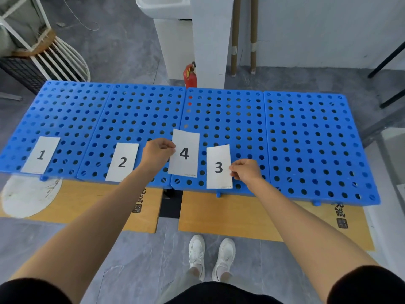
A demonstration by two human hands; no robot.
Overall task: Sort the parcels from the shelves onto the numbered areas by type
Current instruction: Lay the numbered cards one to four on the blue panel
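Four blue perforated panels [306,137] form one long platform in front of me. White card 1 [41,155] lies on the leftmost panel and card 2 [122,161] on the second. My left hand [158,151] pinches the left edge of card 4 [184,152], held over the third panel. My right hand [245,171] pinches the right edge of card 3 [218,166] at the third panel's front edge. No parcels or shelves are in view.
Wooden boards [230,218] lie on the grey floor under the platform's front edge. A red fire extinguisher [190,76] and a white column [211,40] stand behind it. A white rack [54,55] is at the back left. My white shoes [210,257] are below.
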